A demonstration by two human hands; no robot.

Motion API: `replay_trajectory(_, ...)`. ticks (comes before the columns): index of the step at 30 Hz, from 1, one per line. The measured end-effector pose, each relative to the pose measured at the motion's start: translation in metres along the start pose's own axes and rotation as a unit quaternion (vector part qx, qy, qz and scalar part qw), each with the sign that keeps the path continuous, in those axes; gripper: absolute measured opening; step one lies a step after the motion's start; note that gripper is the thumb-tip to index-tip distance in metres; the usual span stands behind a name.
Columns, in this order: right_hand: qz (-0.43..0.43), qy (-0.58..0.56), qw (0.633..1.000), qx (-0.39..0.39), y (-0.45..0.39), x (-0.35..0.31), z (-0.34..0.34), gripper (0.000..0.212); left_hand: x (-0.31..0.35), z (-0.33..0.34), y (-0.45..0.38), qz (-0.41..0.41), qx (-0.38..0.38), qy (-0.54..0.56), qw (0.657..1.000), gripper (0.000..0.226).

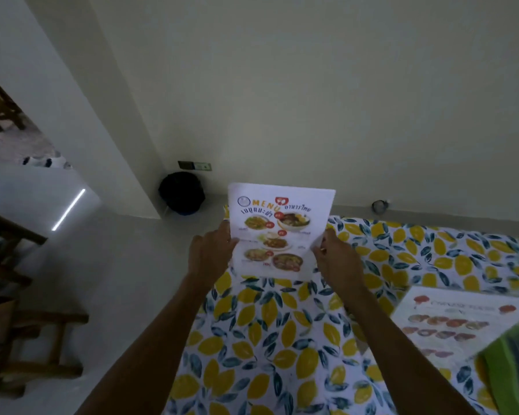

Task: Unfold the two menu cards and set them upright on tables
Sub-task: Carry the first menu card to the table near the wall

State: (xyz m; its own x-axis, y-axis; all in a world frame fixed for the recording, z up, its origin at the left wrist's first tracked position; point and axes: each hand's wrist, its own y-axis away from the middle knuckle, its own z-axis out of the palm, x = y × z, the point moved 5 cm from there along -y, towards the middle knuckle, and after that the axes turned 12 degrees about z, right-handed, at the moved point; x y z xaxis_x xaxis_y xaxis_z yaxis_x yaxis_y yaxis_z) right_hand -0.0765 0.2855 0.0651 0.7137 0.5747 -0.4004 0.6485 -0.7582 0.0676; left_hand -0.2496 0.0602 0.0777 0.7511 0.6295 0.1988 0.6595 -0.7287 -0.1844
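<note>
Standing the menu card (277,232) at the far corner of the tabletop (282,339), I have both hands closed on its side edges: left hand (212,254) pinching the left edge, right hand (337,259) the right. Its lower edge appears to meet the lemon-print cloth. I judge the fold must be spread enough to brace before release. A second menu card (459,322) lies flat at right, near a green item (513,357).
</note>
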Motion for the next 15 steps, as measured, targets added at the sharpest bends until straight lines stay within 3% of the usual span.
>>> replay_trajectory(6, -0.011, -0.015, 1.000, 0.025, -0.082, -0.055, 0.002, 0.034, -0.045, -0.006, -0.091, -0.018, 0.013, 0.075, 0.997, 0.020)
replay_trajectory(10, -0.013, 0.004, 1.000, 0.018, -0.117, -0.073, 0.015, 0.034, -0.069, 0.007, -0.129, -0.007, -0.007, 0.012, 1.000, 0.026)
replay_trajectory(15, 0.002, 0.032, 0.999, 0.017, -0.147, -0.083, 0.036, 0.026, -0.095, 0.033, -0.153, -0.016, -0.024, 0.030, 0.999, 0.020)
